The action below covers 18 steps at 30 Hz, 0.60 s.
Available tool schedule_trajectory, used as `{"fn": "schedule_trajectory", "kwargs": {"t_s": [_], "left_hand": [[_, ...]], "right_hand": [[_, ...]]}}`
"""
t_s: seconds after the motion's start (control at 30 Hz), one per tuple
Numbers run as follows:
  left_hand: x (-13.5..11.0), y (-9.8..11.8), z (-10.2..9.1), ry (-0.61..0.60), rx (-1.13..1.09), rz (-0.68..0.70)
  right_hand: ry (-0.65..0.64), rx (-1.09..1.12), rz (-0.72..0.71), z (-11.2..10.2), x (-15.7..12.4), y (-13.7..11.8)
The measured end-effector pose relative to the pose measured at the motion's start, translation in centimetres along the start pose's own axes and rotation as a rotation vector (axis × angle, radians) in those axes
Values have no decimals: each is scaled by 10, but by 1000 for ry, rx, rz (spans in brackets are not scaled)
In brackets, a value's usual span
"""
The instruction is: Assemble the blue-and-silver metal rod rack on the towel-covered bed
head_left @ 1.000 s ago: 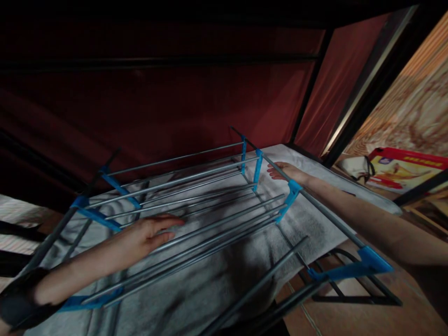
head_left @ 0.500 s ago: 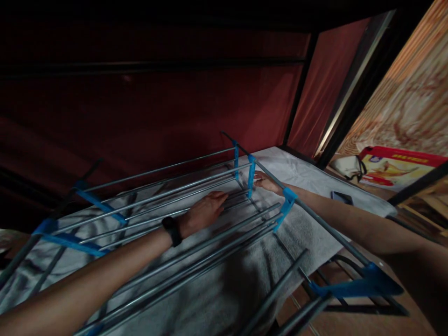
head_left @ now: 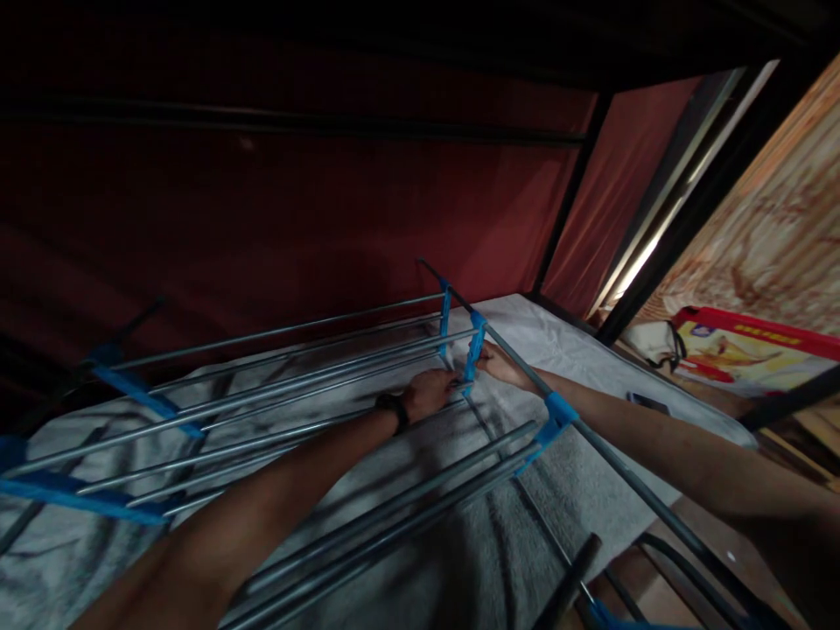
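Note:
A rack of grey metal tubes (head_left: 289, 435) joined by blue plastic brackets lies across a grey-white cloth. My left hand (head_left: 430, 394), with a dark band at its wrist, is closed around a tube's end close to the upright blue bracket (head_left: 475, 350). On the other side of that bracket, my right hand (head_left: 500, 366) reaches under the long side pole (head_left: 518, 354) and has its fingers closed against the bracket, partly hidden by it. Nearer to me, another blue bracket (head_left: 555, 422) on the same pole meets several tubes.
Dark red panels (head_left: 341, 210) and a black metal frame (head_left: 570, 201) stand behind the rack. At right are a phone-like dark object (head_left: 648, 403) on the cloth, a red and yellow box (head_left: 754, 354) and a whitish item with a black strap (head_left: 653, 341).
My left hand has moved right, from over the tubes to the tube end at the bracket, and its fingers have closed. My right hand stays at the bracket. The view has shifted slightly.

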<state>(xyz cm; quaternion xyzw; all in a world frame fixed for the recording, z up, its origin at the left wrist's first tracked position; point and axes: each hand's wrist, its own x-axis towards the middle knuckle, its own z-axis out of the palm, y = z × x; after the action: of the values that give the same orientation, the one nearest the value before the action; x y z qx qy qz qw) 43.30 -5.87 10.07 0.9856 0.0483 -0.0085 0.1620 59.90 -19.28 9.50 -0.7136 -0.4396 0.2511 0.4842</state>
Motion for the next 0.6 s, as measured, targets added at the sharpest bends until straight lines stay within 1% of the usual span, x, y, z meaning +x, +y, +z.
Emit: {"fn": "schedule_trajectory", "kwargs": {"t_s": [0.1, 0.17, 0.3, 0.33, 0.43, 0.5, 0.6], "left_hand": [[6, 4, -5, 66, -2, -29], [7, 7, -9, 89, 5, -43], [3, 10, -16, 99, 16, -52], [2, 10, -18, 101, 21, -36], [2, 11, -24, 101, 42, 0], [3, 11, -28, 97, 54, -20], [4, 11, -32, 79, 75, -29]], "right_hand": [[4, -10, -8, -2, 2, 5], [5, -10, -19, -3, 2, 7], [21, -29, -23, -8, 2, 4], [4, -22, -25, -10, 3, 3], [-108, 7, -28, -17, 3, -3], [-147, 1, -26, -20, 2, -5], [-96, -35, -14, -20, 2, -6]]}}
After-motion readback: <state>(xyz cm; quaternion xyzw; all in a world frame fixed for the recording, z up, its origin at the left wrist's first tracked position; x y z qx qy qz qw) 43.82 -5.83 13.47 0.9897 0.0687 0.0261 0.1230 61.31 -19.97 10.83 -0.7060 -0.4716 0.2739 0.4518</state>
